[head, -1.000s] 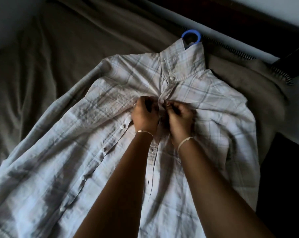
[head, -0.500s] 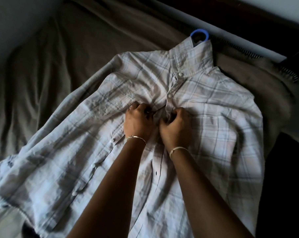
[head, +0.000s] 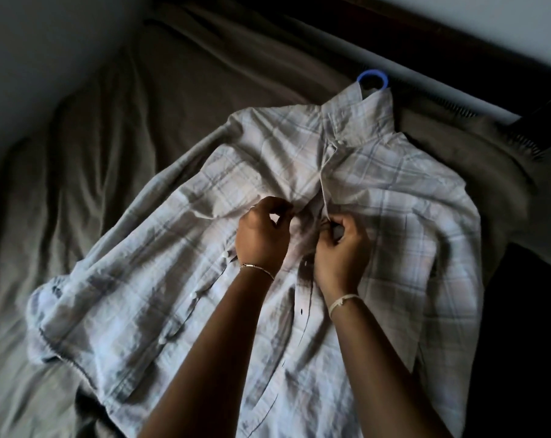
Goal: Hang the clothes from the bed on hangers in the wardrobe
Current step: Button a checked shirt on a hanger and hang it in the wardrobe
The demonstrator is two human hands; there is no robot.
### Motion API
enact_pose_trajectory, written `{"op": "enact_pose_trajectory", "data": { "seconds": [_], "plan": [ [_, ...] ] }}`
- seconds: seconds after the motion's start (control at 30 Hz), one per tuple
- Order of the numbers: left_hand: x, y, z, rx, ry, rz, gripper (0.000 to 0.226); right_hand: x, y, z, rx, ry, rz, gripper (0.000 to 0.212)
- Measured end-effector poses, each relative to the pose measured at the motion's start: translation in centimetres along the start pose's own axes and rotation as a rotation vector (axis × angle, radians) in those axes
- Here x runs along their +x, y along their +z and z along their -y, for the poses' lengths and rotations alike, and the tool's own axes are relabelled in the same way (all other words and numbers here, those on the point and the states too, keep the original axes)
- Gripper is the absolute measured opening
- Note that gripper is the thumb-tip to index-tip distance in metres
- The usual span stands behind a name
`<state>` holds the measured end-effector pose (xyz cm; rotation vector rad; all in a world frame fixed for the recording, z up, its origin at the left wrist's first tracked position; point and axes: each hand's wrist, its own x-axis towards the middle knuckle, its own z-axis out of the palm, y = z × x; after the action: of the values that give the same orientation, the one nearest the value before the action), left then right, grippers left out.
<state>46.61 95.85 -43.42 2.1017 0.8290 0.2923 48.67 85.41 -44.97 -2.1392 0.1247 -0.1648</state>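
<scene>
A pale checked shirt (head: 419,222) lies spread front-up on a bed covered with a wrinkled grey-brown sheet (head: 109,128). Its collar (head: 359,118) points toward 1 o'clock and its tail runs off toward 6 o'clock. From the collar a blue hanger hook (head: 373,72) sticks out at 1 o'clock; the rest of the hanger is hidden inside the shirt.

Both hands work at the chest of the shirt, near the middle of the view. The left hand (head: 263,235) pinches the front edge that carries the buttons, with its fingers curled over a fold of cloth. The right hand (head: 342,251), just beside it at 3 o'clock, pinches the strip with the buttonholes. A narrow gap of cloth lies between the two hands. Whether a button sits between the fingers cannot be told.

Toward 7 o'clock of the left hand, two white buttons (head: 226,255) show along the open edge. A thin chain bracelet (head: 256,267) circles the left wrist and a pale band (head: 343,301) the right.
</scene>
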Motion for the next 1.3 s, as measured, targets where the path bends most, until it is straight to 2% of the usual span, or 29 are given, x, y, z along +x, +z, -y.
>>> {"op": "enact_pose_trajectory", "data": {
  "seconds": [0.07,0.13,0.23,0.3,0.43,0.63,0.7,0.9,1.1,1.2,1.3],
  "plan": [
    [0.4,-0.1,-0.3,-0.023,-0.015,0.062,0.012,-0.3,0.2,0.4,0.040,0.022,0.026,0.006],
    [1.0,0.2,-0.2,-0.042,-0.086,0.166,0.017,-0.4,0.8,0.4,0.089,0.121,0.068,0.008],
    [1.5,1.2,0.5,-0.054,-0.201,0.293,0.012,-0.1,2.1,-0.3,0.142,0.295,0.132,0.011],
    [1.5,1.8,1.2,0.023,-0.213,0.324,0.011,-0.1,2.9,-0.9,0.108,0.338,0.174,0.014],
    [1.4,2.5,1.5,0.036,-0.180,0.255,0.020,-0.2,4.0,-2.0,0.057,0.345,0.252,0.017],
    [1.4,3.1,2.1,0.114,-0.128,0.229,0.016,-0.5,4.5,-3.9,0.178,0.302,0.286,0.035],
    [1.4,3.3,2.2,0.144,-0.116,0.243,0.014,-0.6,4.4,-4.1,0.221,0.326,0.300,0.032],
    [1.4,3.6,1.7,0.232,-0.132,0.242,0.020,0.1,3.5,-3.9,0.421,0.460,0.342,0.004],
    [1.0,4.0,1.6,0.432,0.004,0.199,0.024,0.3,3.4,-4.3,0.581,0.528,0.361,0.008],
    [1.1,3.5,1.5,0.352,-0.018,0.200,0.023,0.0,3.4,-4.2,0.615,0.535,0.355,0.011],
    [1.0,2.8,1.2,0.180,-0.113,0.175,0.022,-0.1,3.5,-3.6,0.649,0.557,0.318,0.013]
  ]
}}
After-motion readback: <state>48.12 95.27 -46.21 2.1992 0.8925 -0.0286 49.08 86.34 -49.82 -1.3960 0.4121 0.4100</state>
